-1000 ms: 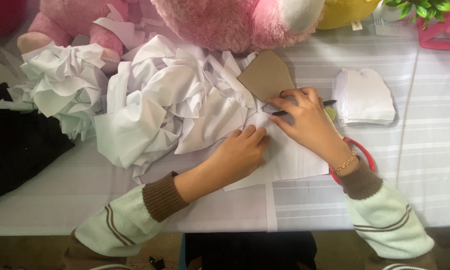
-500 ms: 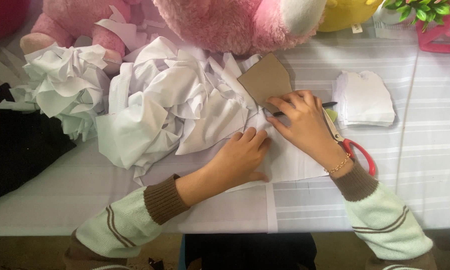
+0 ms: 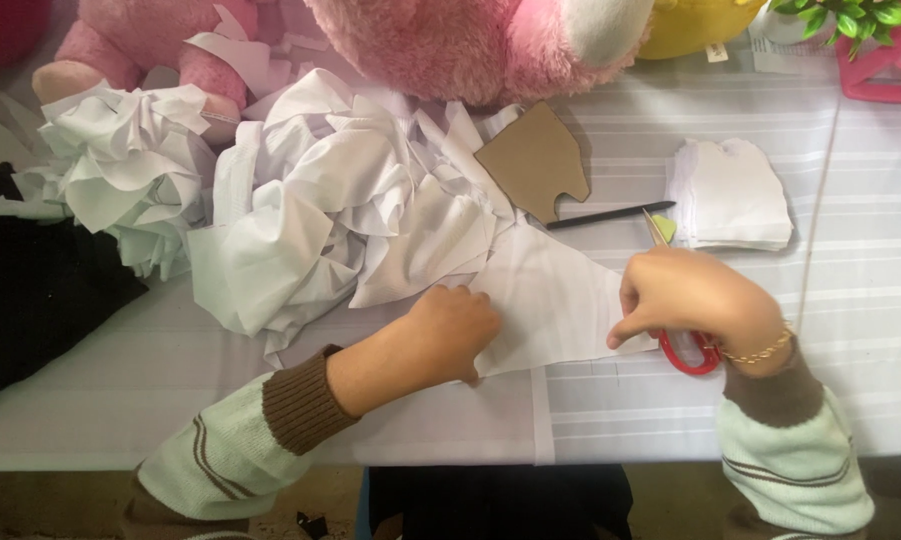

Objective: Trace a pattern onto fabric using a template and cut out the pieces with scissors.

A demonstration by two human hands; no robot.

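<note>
On the striped table [image 3: 870, 300] the right hand [image 3: 695, 300] has left the cardboard pattern [image 3: 532, 160], which it was pressing half a second ago, and now closes round the red handles of the scissors [image 3: 685, 335]; the pattern lies bare beside the black pen [image 3: 610, 214]; this reads as tracing given up for cutting, though no cut is begun. The left hand [image 3: 450, 330] remains curled, knuckles up, fingers folded down on the white cloth piece [image 3: 560, 305], pinning its left edge flat; it grips nothing else. That cloth piece lies between the two hands, at the table's near middle, below the heap of crumpled white fabric [image 3: 310, 220]; its long axis runs left to right, widening toward the scissors. The scissors lie tilted, handles toward the person, blades pointing up and away toward the stack of cut white pieces [image 3: 730, 195]; whether the blades are parted I cannot tell. Pink plush toys [image 3: 470, 40] sit behind.
</note>
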